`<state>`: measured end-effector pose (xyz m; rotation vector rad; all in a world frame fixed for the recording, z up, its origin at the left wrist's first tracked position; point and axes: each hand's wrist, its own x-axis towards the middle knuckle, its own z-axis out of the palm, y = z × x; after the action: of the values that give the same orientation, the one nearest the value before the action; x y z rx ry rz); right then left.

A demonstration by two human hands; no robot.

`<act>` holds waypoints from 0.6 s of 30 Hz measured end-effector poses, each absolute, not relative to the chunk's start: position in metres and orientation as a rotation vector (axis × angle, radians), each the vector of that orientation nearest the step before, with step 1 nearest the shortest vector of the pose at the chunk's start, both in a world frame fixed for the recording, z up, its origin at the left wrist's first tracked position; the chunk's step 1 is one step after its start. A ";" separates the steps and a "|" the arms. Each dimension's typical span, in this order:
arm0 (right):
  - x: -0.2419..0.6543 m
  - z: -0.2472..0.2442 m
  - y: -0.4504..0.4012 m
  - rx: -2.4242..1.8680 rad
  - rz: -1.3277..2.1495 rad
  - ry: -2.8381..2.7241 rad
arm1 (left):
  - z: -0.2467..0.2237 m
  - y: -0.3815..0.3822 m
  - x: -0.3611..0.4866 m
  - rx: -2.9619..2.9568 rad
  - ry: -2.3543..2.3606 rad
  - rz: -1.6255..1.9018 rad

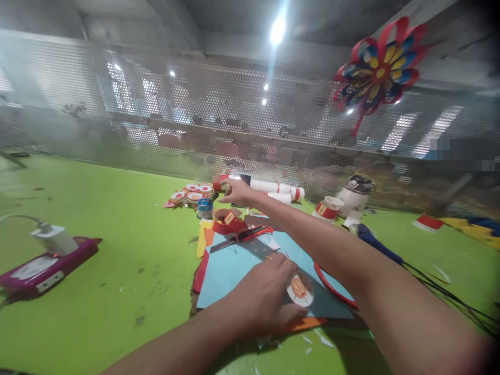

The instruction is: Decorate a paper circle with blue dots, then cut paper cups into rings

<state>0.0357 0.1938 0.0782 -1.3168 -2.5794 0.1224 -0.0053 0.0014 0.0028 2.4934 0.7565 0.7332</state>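
Covering most of the lower view, a lime-green tabletop (128, 208) carries the work; read its clock face from the middle of the light-blue sheet (230, 268), with twelve o'clock farthest from the person. That sheet comes next in size, with red, yellow and orange edges showing past it from nine to eleven. Out at nine lies a purple power strip (84, 255) with a white charger (54, 239) on it, while a row of white tubes (269, 186) lies near twelve. The right forearm crosses above the sheet from four, and the right hand (238, 191) is out near eleven-thirty, thumb and forefinger seemingly moderately apart, nothing visible between them. At six the left hand (267, 289) curls snugly around a round white piece (300, 291) with an orange centre, which sits on its three o'clock side. Toward eleven stand a red ribbon roll (228, 225) and, farther out, a small blue jar (205, 209); beside the roll, a dark long tool (228, 242) lies across the sheet's edge. For good handling, the left hold should probably be light enough not to dent the round piece, and the right wrist is best carried high, clear of tool and roll, with the fingertips closing squarely on one item.
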 end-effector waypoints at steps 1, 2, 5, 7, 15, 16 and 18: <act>0.029 0.077 0.199 -1.292 0.137 -2.603 | 0.001 0.002 -0.005 2.508 0.735 0.731; 0.022 0.076 0.204 -1.268 0.146 -2.627 | -0.001 0.003 -0.004 2.525 0.715 0.733; 0.003 0.080 0.211 -1.230 0.145 -2.707 | -0.005 0.003 -0.002 2.591 0.692 0.728; -0.014 0.087 0.214 -1.257 0.132 -2.760 | -0.005 0.003 0.000 2.634 0.714 0.696; -0.068 0.091 0.220 -1.575 0.241 -2.859 | -0.011 0.007 0.007 2.706 0.552 0.866; -0.069 0.088 0.220 -1.585 0.253 -2.846 | -0.012 0.008 0.008 2.714 0.520 0.895; -0.070 0.083 0.221 -1.573 0.271 -2.806 | -0.013 0.009 0.009 2.724 0.490 0.902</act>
<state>-0.0697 0.2206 0.0828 -1.5727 -2.8064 0.2714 0.0089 0.0092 -0.0126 2.7245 0.4901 0.9019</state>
